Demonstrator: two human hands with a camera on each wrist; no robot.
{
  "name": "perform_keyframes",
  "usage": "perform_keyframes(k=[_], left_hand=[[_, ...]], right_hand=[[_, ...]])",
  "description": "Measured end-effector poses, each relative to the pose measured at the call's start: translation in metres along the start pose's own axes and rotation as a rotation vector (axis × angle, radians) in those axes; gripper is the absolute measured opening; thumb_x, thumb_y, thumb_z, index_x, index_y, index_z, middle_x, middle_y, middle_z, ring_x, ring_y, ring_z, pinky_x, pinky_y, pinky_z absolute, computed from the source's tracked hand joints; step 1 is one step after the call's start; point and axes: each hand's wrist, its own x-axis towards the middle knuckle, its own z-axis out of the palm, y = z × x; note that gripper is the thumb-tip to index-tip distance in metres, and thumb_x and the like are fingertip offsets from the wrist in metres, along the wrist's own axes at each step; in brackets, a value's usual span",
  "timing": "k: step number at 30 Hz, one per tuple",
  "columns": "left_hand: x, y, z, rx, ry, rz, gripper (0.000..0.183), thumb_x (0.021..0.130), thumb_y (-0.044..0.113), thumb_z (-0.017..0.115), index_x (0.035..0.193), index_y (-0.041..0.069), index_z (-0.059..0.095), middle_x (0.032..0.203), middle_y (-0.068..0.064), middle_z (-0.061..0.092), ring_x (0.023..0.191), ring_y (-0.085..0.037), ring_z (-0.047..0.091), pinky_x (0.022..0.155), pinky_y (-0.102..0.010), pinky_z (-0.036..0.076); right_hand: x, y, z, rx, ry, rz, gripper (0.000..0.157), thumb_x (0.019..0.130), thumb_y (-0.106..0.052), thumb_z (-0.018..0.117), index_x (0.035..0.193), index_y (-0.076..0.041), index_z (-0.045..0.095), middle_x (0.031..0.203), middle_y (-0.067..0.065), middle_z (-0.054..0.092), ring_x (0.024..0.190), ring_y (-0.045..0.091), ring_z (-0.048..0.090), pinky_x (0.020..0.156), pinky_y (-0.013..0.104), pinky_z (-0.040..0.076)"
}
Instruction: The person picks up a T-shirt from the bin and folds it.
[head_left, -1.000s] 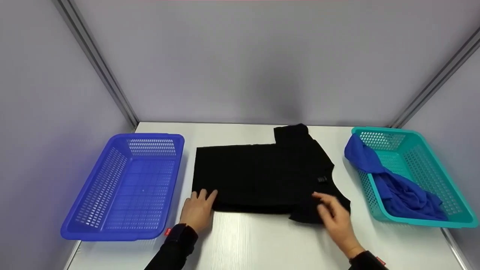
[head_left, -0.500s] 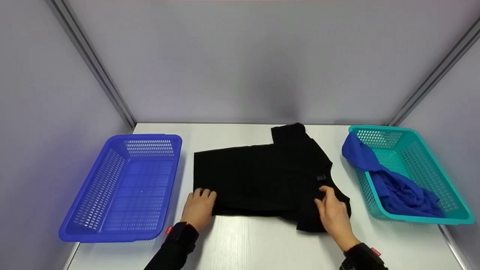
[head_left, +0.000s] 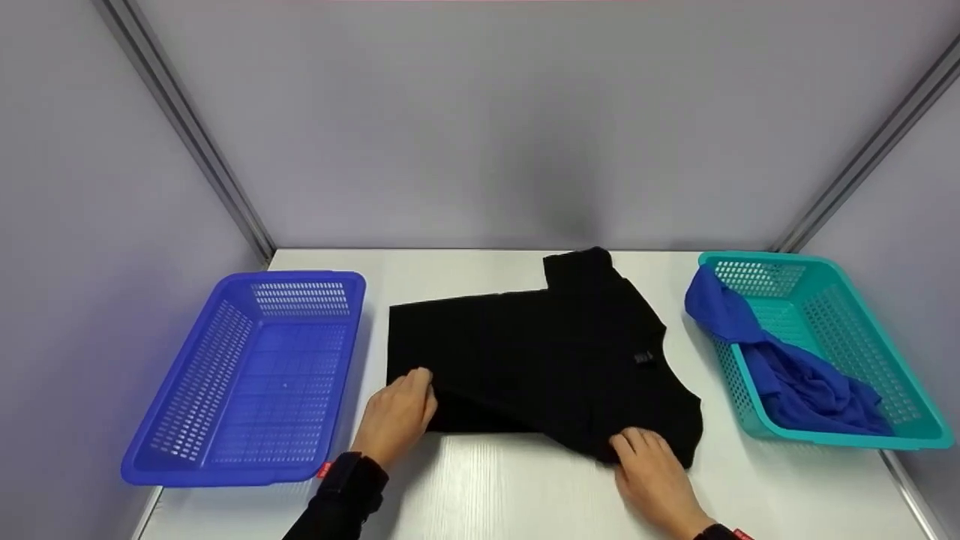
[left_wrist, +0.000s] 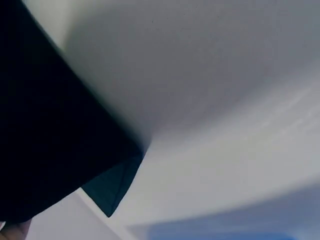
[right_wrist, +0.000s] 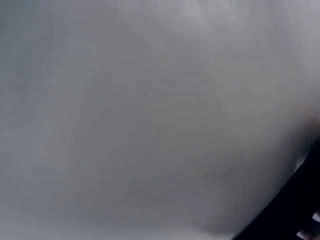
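A black T-shirt [head_left: 502, 337] lies flat on the white table in the head view, its hem to the left and its neckline, with a small label, to the right. My left hand [head_left: 397, 416] pinches the near layer by the hem and holds it a little raised. In the left wrist view the black cloth [left_wrist: 55, 125] hangs at the left, with a fingertip at the lower corner. At the near sleeve side my right hand [head_left: 654, 472] grips the shirt's edge with curled fingers; its thumb is hidden. The right wrist view is mostly blurred tabletop, with black cloth [right_wrist: 285, 210] at the lower right.
A blue plastic basket [head_left: 351, 300] stands left of the shirt. On the right is a teal basket [head_left: 892, 352] with a crumpled blue cloth [head_left: 802, 382] in it, partly over its near-left rim. Grey panels [head_left: 480, 127] wall the table [head_left: 480, 487] at the back and sides.
My right hand has moved from over the shirt's near shoulder down to its near edge and grips it. The left hand has lifted the near hem layer slightly.
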Motion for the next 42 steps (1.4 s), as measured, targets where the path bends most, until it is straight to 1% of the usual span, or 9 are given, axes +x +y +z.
perform_keyframes(k=[4,8,11,17,22,26,30,35,42], left_hand=[[-0.005,0.0,-0.01,-0.026,-0.038,0.032,0.008,0.101,0.005,0.053,0.109,0.005,0.054,0.078,0.003,0.044,0.062,-0.011,0.042,0.049,-0.025,0.039],[-0.008,-0.001,-0.017,-0.061,-0.093,0.018,0.02,0.103,0.004,0.058,0.122,0.007,0.054,0.088,0.002,0.046,0.069,-0.01,0.042,0.056,-0.026,0.042],[-0.011,-0.002,-0.017,-0.073,-0.109,0.045,0.029,0.099,0.011,0.068,0.126,0.006,0.057,0.092,0.002,0.047,0.071,-0.009,0.041,0.059,-0.025,0.044],[-0.02,-0.005,-0.019,-0.102,-0.092,0.105,0.027,0.094,0.009,0.076,0.118,0.005,0.064,0.09,0.004,0.045,0.071,-0.006,0.04,0.059,-0.022,0.045],[-0.024,-0.006,-0.028,-0.152,-0.056,0.05,0.02,0.094,0.002,0.072,0.112,0.006,0.066,0.09,0.005,0.047,0.071,-0.005,0.045,0.061,-0.021,0.049],[-0.026,-0.006,-0.034,-0.19,-0.035,0.043,0.019,0.092,-0.002,0.074,0.108,0.006,0.068,0.09,0.005,0.051,0.072,-0.005,0.05,0.062,-0.022,0.051],[-0.029,-0.006,-0.039,-0.235,-0.009,0.041,0.022,0.087,-0.006,0.077,0.102,0.006,0.069,0.09,0.004,0.057,0.076,-0.006,0.057,0.067,-0.023,0.054],[-0.034,-0.007,-0.049,-0.33,-0.026,-0.019,0.02,0.087,-0.009,0.075,0.1,0.006,0.07,0.092,0.0,0.068,0.082,-0.013,0.068,0.073,-0.03,0.058],[-0.04,-0.01,-0.067,-0.473,-0.239,-0.101,0.012,0.094,-0.001,0.071,0.101,0.009,0.071,0.089,-0.002,0.075,0.074,-0.007,0.067,0.066,-0.032,0.058]], right_hand=[[-0.002,0.012,-0.011,0.099,0.157,-0.027,0.032,0.075,0.002,0.072,0.107,-0.005,0.07,0.101,0.007,0.071,0.091,0.027,0.069,0.085,0.04,0.055],[0.0,0.018,-0.026,0.301,0.231,0.08,0.041,0.078,0.013,0.076,0.114,-0.006,0.075,0.107,0.003,0.075,0.093,0.022,0.071,0.085,0.022,0.053],[0.005,0.019,-0.04,0.444,0.221,0.322,0.03,0.091,0.012,0.068,0.117,-0.003,0.072,0.087,0.002,0.07,0.075,0.01,0.065,0.075,0.014,0.049],[0.021,0.024,-0.065,0.654,0.085,0.858,0.036,0.113,-0.027,0.043,0.134,0.001,0.047,0.118,0.019,0.063,0.105,0.009,0.054,0.086,0.016,0.039],[0.023,0.023,-0.071,0.521,0.024,0.709,0.048,0.095,-0.015,0.076,0.13,-0.001,0.047,0.12,0.022,0.066,0.111,0.034,0.063,0.09,0.032,0.048],[0.019,0.025,-0.073,0.417,0.253,0.566,0.034,0.082,0.014,0.073,0.113,0.002,0.064,0.099,0.013,0.072,0.092,0.007,0.065,0.081,0.015,0.046],[0.016,0.036,-0.09,0.476,0.389,0.624,0.018,0.092,0.01,0.068,0.109,0.004,0.072,0.095,-0.003,0.073,0.088,-0.013,0.059,0.078,0.006,0.044],[0.006,0.047,-0.127,0.742,0.217,0.773,0.025,0.108,-0.012,0.054,0.117,0.008,0.068,0.098,-0.015,0.072,0.09,-0.002,0.067,0.075,0.014,0.054],[-0.005,0.052,-0.161,1.073,-0.062,0.633,0.027,0.11,-0.002,0.044,0.121,0.014,0.063,0.108,0.005,0.075,0.096,0.015,0.072,0.077,0.029,0.06]])
